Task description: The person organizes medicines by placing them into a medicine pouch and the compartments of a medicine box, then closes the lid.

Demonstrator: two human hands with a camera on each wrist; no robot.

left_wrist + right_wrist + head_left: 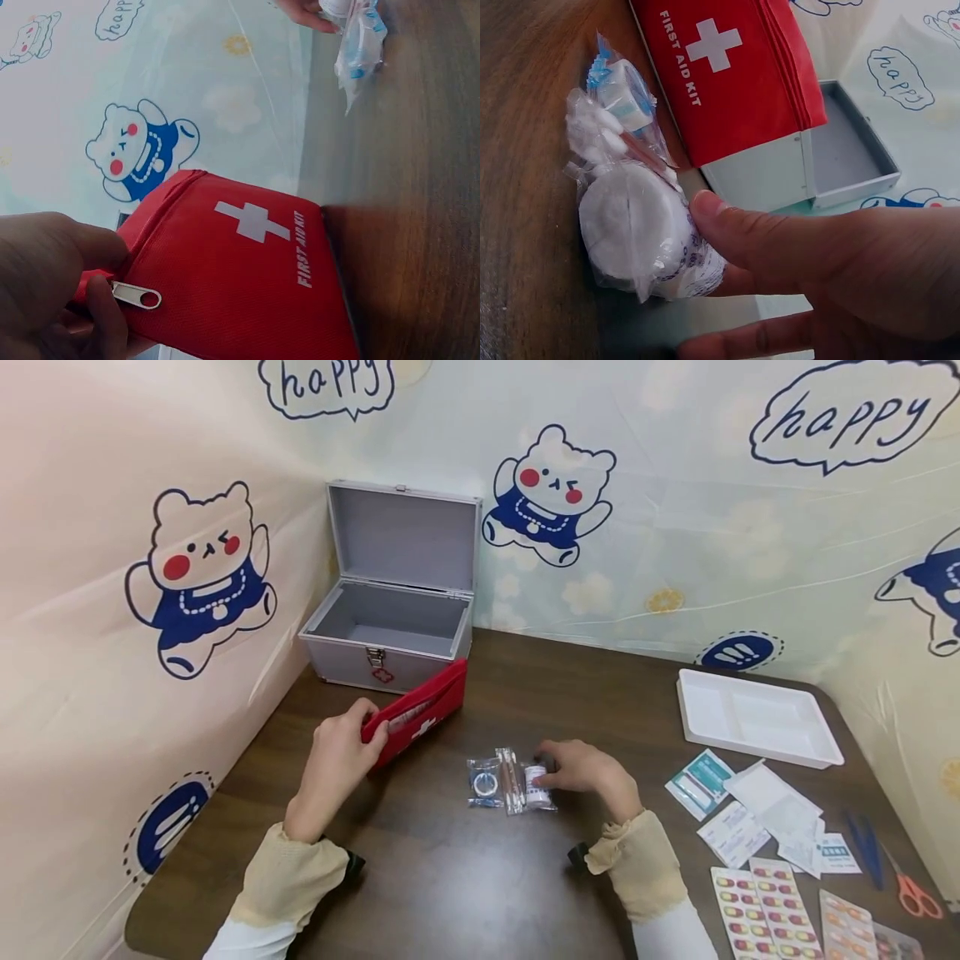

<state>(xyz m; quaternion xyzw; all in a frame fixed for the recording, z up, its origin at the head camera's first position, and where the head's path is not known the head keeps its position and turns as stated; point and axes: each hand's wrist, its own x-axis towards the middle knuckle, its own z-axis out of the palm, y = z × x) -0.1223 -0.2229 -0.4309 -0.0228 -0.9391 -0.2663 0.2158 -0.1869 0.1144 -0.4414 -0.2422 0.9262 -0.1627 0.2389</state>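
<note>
My left hand (341,760) grips the top edge of a red first aid pouch (247,255), beside its metal zipper pull (136,295). The pouch stands upright on the table, its top unzipped, with something pale inside. My right hand (588,772) is at a bandage roll (634,225) in clear wrap, thumb right at its side and the other fingers extended beyond it. Against the roll lies a bag of cotton swabs (511,781), and left of that a wrapped roll of tape (485,783). All three lie on the table between my hands.
An aluminium case (382,647) with its lid up stands behind the pouch. On the right are a white divided tray (780,718), packets (699,783), gauze (776,802), blister packs (765,910), blue tweezers (866,852) and orange-handled scissors (918,897). Patterned cloth surrounds the table.
</note>
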